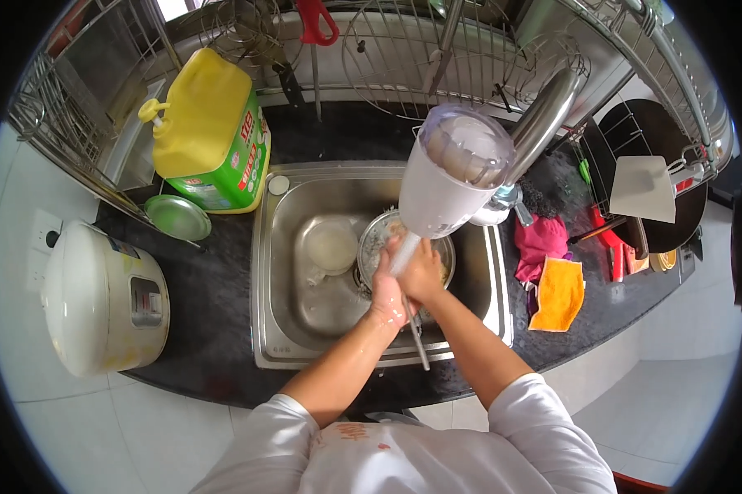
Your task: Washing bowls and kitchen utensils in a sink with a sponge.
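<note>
Under the stream of water (pixel 407 254) from the faucet filter (pixel 451 179), my left hand (pixel 388 290) and my right hand (pixel 421 272) are close together over a round metal bowl (pixel 371 247). A thin metal rod, perhaps a utensil handle (pixel 416 336), sticks out below my hands towards the sink's front edge; which hand holds it is hidden. The filter and water cover part of my fingers. Bits of white food lie in the bowl, which rests in the stainless steel sink (pixel 297 296). A small round dish (pixel 332 247) lies left of the bowl.
Left of the sink stand a yellow-green detergent jug (pixel 207 123), a green dish (pixel 178 217) and a rice cooker (pixel 105 302). To the right lie a pink cloth (pixel 541 241), an orange cloth (pixel 557 293) and a cleaver (pixel 643 188). Wire racks (pixel 402 62) line the back.
</note>
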Motion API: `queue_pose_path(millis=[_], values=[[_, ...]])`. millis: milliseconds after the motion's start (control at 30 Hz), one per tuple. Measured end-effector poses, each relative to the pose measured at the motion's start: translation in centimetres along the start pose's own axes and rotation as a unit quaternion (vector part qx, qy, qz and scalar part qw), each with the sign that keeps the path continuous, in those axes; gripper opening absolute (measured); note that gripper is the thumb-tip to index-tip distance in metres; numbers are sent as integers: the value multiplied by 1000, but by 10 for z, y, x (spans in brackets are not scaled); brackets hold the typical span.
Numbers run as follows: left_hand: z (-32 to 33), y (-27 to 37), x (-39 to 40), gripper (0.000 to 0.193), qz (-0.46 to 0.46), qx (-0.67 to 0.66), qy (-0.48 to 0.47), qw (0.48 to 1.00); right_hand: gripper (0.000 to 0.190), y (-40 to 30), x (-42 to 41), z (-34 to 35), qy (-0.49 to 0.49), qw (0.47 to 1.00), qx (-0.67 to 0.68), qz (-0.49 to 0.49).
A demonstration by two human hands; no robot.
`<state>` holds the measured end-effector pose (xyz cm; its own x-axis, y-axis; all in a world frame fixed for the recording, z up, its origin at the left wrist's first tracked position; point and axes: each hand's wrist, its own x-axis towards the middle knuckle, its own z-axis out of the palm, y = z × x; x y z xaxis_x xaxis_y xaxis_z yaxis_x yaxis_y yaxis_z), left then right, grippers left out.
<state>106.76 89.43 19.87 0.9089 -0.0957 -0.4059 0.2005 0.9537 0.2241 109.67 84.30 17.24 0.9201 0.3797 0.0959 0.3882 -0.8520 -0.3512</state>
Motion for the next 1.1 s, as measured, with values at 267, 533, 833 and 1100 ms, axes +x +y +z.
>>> queue_pose_path(millis=[267, 533, 833, 1100], values=[[-1, -3, -9, 56, 30, -27, 43, 998, 52, -12, 15, -33, -49, 996, 72, 26], [-12, -11, -22, 29, 31, 151, 220, 963, 24, 16, 20, 5, -197, 910, 352, -92], [-5, 7, -38, 35, -59, 55, 98, 992, 30, 1, 51, -4, -235, 669, 665, 234], [-22, 6, -22, 27, 18, 207, 178, 962, 44, -21, 38, -8, -278, 786, 518, 192]])
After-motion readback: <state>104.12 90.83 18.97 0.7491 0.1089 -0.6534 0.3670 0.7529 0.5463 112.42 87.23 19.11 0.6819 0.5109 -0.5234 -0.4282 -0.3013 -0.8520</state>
